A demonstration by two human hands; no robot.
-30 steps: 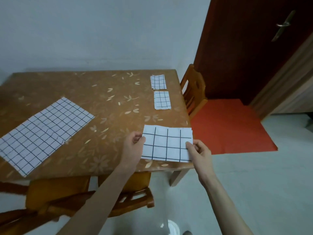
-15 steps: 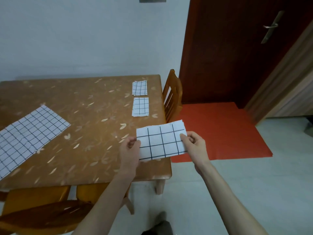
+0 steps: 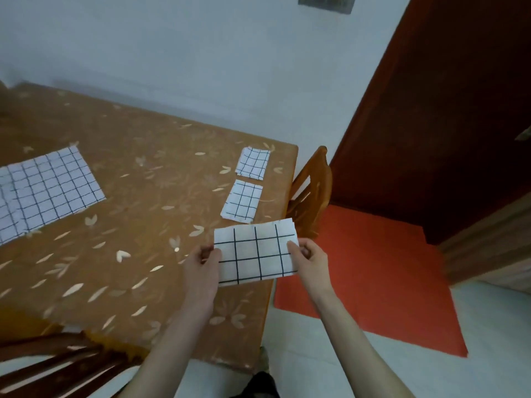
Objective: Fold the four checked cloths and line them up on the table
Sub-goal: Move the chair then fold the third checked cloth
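A folded white cloth with black checks is held in the air over the table's right edge. My left hand pinches its left side and my right hand pinches its right side. Beyond it, two smaller folded checked cloths lie in a row near the right edge of the table: the nearer folded cloth and the farther folded cloth. One unfolded checked cloth lies flat at the left, partly cut off by the frame.
A wooden chair stands at the table's right side, over a red mat. Another chair's back is at the near left edge. A dark red door fills the right wall.
Both hands have lifted the folded cloth off the table's near edge and carried it forward toward the two folded cloths. The view has tilted and shifted right.
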